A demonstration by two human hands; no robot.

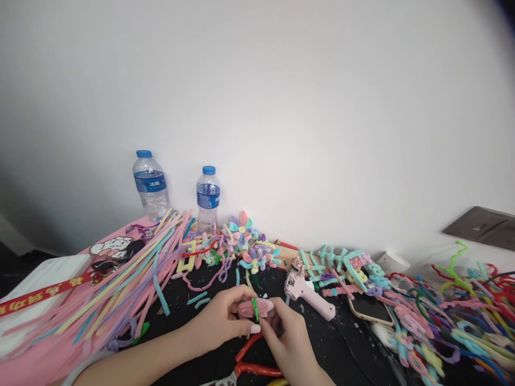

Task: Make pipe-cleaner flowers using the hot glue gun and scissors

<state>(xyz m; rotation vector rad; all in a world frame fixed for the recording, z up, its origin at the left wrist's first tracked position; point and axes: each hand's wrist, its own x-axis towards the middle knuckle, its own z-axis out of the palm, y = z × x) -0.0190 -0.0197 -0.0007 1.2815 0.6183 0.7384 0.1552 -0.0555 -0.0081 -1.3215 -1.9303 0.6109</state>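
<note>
A small pink pipe-cleaner piece point(263, 306), with a green pipe cleaner point(255, 307) across its middle, is held up between my two hands. My left hand point(219, 319) pinches its left end with thumb and fingers. On the other side, the fingers of my right hand point(290, 335) close on the right end and the green strand. Just below them lie red-handled pliers point(257, 369), partly hidden by my right hand. A pink glue gun point(308, 295) rests on the black mat point(333, 343) to the right.
Long pastel pipe cleaners point(132, 279) spread across the left. Two water bottles point(149, 185) stand against the wall. Pipe-cleaner flowers point(242, 230) lie at the back. On the right are a phone point(370, 308), a paper cup point(393, 262) and a tangled heap of pipe cleaners point(470, 316).
</note>
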